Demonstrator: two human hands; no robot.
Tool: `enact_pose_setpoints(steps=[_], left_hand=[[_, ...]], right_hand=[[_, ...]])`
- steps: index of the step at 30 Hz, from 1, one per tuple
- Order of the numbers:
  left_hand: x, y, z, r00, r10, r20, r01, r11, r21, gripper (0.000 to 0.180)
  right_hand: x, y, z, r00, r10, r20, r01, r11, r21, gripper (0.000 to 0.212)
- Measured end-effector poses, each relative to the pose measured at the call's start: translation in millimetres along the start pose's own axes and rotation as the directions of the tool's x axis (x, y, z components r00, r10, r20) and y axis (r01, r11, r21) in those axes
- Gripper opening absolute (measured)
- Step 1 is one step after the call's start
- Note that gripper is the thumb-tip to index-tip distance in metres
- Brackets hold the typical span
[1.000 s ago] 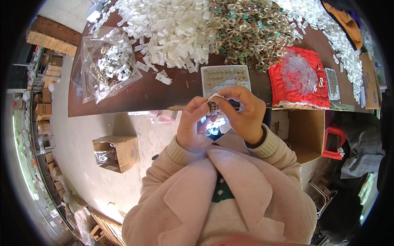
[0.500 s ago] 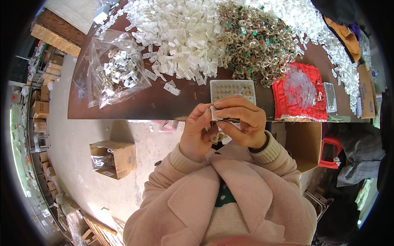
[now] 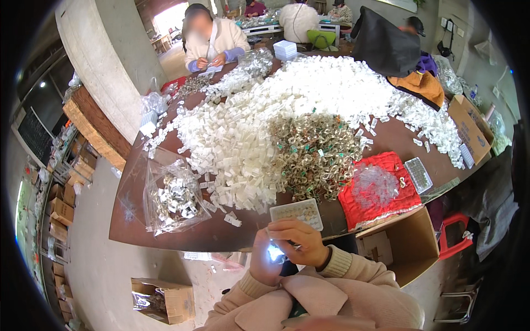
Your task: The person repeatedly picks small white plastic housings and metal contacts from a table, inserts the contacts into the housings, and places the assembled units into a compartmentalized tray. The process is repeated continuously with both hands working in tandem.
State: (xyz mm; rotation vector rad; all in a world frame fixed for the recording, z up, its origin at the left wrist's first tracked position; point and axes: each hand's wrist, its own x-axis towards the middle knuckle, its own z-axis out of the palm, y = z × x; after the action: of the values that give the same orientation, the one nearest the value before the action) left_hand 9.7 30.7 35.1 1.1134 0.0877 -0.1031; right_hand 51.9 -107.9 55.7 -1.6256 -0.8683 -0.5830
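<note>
Close together at the table's near edge, my left hand (image 3: 263, 260) and my right hand (image 3: 301, 241) are closed around a small lit light (image 3: 275, 252). Its blue-white glare hides the shape of the piece and part of the left fingers. Just beyond my fingers lies a translucent tray (image 3: 315, 223) with rows of small round tan pieces. Farther off spreads a heap of coiled wired parts (image 3: 312, 157) with green bits, beside a large pile of white plastic casings (image 3: 237, 151).
A clear bag (image 3: 176, 193) of parts lies on the table (image 3: 130, 220) at left. At right are a red cloth (image 3: 350, 209) with clear pieces and a filled tray (image 3: 418, 175). Cardboard boxes (image 3: 406, 248) (image 3: 179, 303) stand below. A co-worker (image 3: 218, 41) sits across the table.
A bright light now shines between my hands, where a white casing and wired parts showed before. The view has tilted up, bringing in the far table and several people.
</note>
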Motion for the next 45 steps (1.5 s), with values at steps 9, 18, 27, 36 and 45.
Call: enact_pose_setpoints(steps=[9,18,27,36,45], left_hand=[[-7,12,11,0.99,-0.126,0.064,0.141,0.86,-0.491,0.023],[1,-10,-23,1.0,-0.029,-0.011,0.023,0.929,-0.369,0.024],[11,-16,-33,0.977,-0.036,0.209,0.145,0.831,-0.537,0.023],[63,90,30,0.965,0.251,0.08,-0.218,0.931,-0.292,0.061],[70,108,63,0.963,0.226,0.144,-0.188,0.953,-0.236,0.072]], right_hand=[[31,-21,-42,0.983,-0.03,0.182,0.051,0.993,-0.11,0.061],[88,-47,-100,0.993,0.116,0.001,-0.116,0.989,0.097,0.075],[-86,-9,-100,0.769,0.632,-0.095,-0.639,0.753,-0.156,0.016],[-83,44,-167,0.821,0.406,-0.401,-0.571,0.594,-0.567,0.017],[-74,75,-158,0.837,0.437,-0.33,-0.523,0.461,-0.717,0.017]])
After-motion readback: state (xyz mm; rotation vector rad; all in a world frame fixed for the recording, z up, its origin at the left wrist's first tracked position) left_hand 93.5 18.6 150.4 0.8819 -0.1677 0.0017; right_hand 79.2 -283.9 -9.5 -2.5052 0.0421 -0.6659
